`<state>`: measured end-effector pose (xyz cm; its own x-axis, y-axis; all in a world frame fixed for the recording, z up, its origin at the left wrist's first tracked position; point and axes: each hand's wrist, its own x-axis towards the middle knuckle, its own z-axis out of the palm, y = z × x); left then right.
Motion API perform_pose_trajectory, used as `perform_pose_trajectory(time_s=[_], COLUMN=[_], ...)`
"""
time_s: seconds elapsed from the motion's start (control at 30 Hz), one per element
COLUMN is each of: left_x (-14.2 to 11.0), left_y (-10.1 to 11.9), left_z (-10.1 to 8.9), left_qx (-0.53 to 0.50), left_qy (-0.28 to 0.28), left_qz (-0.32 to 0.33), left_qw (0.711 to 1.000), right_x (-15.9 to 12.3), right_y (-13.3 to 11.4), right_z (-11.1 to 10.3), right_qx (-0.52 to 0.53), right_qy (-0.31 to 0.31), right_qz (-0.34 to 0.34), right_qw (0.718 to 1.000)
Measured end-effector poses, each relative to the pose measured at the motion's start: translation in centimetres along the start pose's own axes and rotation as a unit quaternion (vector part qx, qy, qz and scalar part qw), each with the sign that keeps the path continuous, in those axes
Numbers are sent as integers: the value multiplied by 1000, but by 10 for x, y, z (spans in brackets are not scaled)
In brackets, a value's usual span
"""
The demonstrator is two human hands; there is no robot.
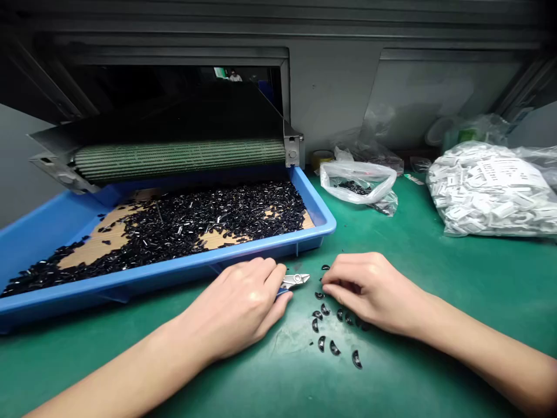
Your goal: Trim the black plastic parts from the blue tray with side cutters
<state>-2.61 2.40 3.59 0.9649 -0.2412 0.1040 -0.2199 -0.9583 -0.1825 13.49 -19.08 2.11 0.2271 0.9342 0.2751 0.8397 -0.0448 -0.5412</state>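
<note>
My left hand (243, 305) is closed around the blue handles of small steel side cutters (295, 281), whose jaws stick out past my fingers. Several curved black plastic pieces (324, 325) lie scattered on the green work mat (435, 307) between my hands. My right hand (368, 290) hangs just above them, its fingertips drawn together at the top of the scatter. Whether a piece sits between those fingertips is hidden. A blue plastic tray (183, 268) holding a heap of small black parts (187, 223) lies left of the cutters.
A green ribbed roller (178, 159) under a dark machine opening stands behind the tray. At the back right lie a white plastic bag with black parts (357, 183), a tape roll (322, 159) and a large clear bag of white pieces (487, 191).
</note>
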Motion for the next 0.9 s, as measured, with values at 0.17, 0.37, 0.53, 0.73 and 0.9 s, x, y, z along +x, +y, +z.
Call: perform_pose_trajectory(time_s=[0.17, 0.37, 0.53, 0.73, 0.9], left_x=[-4, -4, -2, 0, 9], left_y=[3, 1, 1, 2, 2], left_z=[8, 7, 6, -2, -12], left_qx=[-25, -51, -65, -54, -3], left_qy=[0, 5, 10, -11, -25], left_qz=[10, 25, 44, 51, 90], left_qw=[1000, 998, 997, 997, 996], right_x=[-2, -1, -3, -4, -2], right_y=[-2, 1, 2, -1, -2], right_z=[7, 8, 10, 11, 13], right_qx=[11, 29, 27, 24, 41], right_qy=[-41, -33, -38, -43, -37], right_qz=[-5, 33, 41, 35, 46], right_qw=[999, 998, 998, 998, 997])
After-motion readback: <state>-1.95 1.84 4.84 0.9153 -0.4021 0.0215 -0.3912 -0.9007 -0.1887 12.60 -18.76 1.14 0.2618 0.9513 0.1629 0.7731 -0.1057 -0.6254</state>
